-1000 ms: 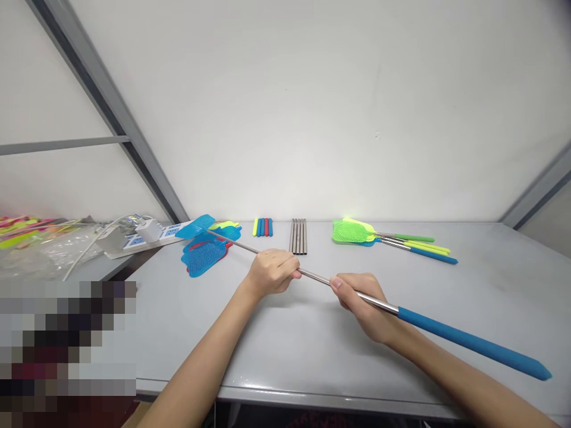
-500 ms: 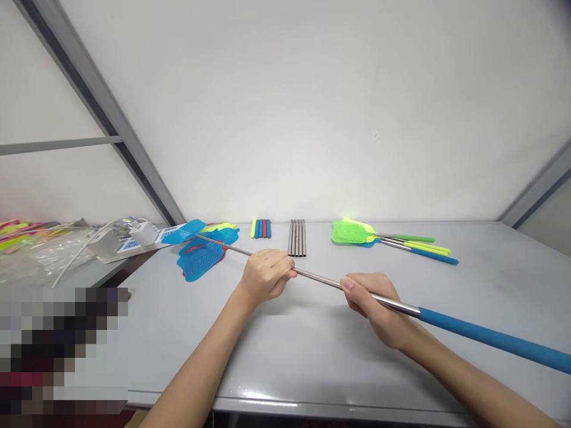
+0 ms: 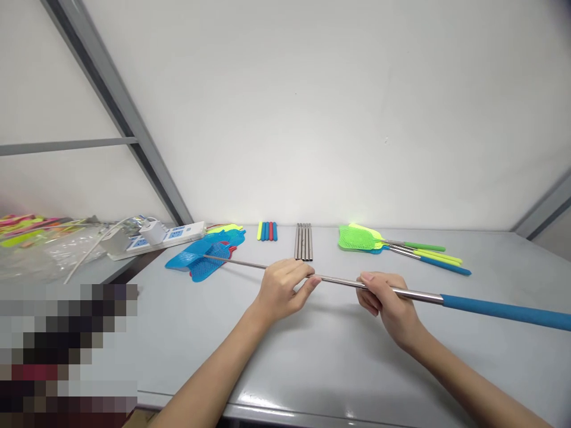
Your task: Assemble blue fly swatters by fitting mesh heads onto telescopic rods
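A long telescopic fly swatter (image 3: pixel 339 282) stretches across the view in both my hands. Its blue head (image 3: pixel 186 257) is at the left, over the loose heads, and its blue grip (image 3: pixel 504 311) runs out at the right edge. My left hand (image 3: pixel 288 288) is closed around the thin part of the metal rod. Farther right, my right hand (image 3: pixel 388 300) grips the rod where it thickens, short of the blue grip. Behind my left hand stand several metal tubes (image 3: pixel 304 242) in a row.
Loose blue, red and yellow swatter heads (image 3: pixel 212 261) lie at the left. Short coloured grips (image 3: pixel 267 231) line up by the wall. Finished-looking swatters (image 3: pixel 361 239) are stacked at the right. A power strip (image 3: pixel 173 236) and plastic bags (image 3: pixel 66 252) sit on the left side.
The swatter has tilted closer to level: its head is lower and its grip end higher. Both hands still hold the rod. The view has shifted slightly left.
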A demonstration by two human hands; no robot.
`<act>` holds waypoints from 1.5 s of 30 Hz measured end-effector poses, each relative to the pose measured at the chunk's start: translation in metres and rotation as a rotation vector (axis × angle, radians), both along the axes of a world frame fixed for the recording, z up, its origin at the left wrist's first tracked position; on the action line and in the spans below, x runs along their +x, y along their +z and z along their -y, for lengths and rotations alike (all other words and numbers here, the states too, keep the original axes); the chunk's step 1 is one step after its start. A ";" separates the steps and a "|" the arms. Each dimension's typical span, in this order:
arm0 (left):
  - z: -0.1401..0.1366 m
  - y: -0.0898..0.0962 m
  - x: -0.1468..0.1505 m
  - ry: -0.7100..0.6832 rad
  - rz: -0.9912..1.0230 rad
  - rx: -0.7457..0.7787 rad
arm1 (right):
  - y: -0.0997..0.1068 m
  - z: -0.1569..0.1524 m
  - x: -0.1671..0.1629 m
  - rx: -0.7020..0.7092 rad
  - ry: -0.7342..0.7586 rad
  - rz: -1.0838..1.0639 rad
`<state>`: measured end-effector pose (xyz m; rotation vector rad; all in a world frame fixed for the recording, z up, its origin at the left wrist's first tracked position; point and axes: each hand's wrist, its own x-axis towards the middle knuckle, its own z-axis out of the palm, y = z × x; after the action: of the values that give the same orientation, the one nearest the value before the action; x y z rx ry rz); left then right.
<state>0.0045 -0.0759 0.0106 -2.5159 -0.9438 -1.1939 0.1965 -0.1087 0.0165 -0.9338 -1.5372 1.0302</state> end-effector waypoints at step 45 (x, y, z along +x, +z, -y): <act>0.013 -0.015 0.021 -0.230 0.664 -0.663 | -0.013 -0.015 -0.002 -0.116 0.099 -0.668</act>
<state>0.0250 -0.0890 -0.0041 -2.7943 -1.4120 -2.1758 0.1942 -0.0936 0.0039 -0.5073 -0.9757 1.3440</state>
